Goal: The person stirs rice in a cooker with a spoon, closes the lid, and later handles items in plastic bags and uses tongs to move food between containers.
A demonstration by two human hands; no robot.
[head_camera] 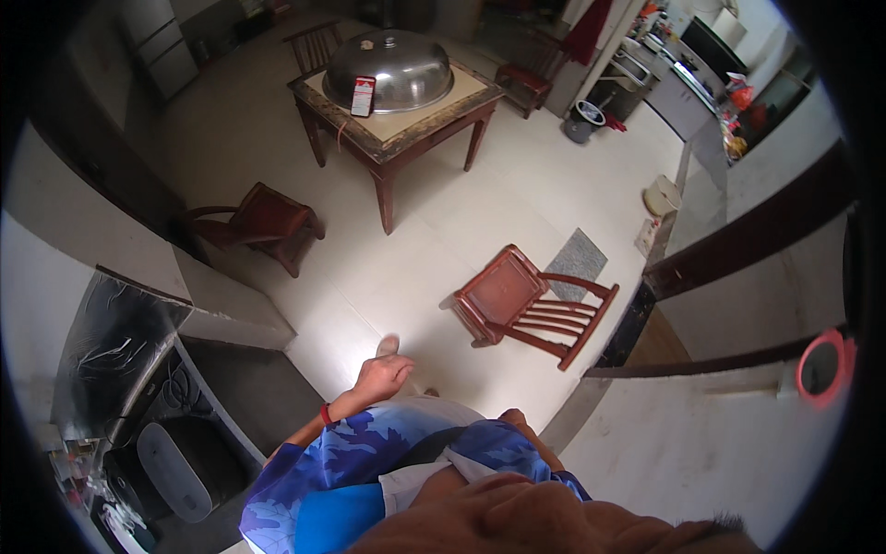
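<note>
My left hand (383, 378), with a red band on its wrist, hangs in front of my blue leaf-patterned shirt (360, 440). Its fingers are curled in and nothing shows in them. Only a small part of my right hand (513, 416) appears past the shirt, so its fingers are hidden. Ahead and to the right stands a reddish-brown wooden chair (505, 287) with a slatted back. Farther off, a square wooden table (387, 149) carries a large domed metal food cover (394, 69). A smartphone (363, 96) with a lit screen leans against the cover.
Another wooden chair (273, 218) is at left, and a third chair (526, 79) is behind the table. A grey mat (578, 260) lies by the near chair. A black bin (583, 124) stands near the kitchen counter (678, 100). At lower left, a dark shelf (235, 388) adjoins a wall.
</note>
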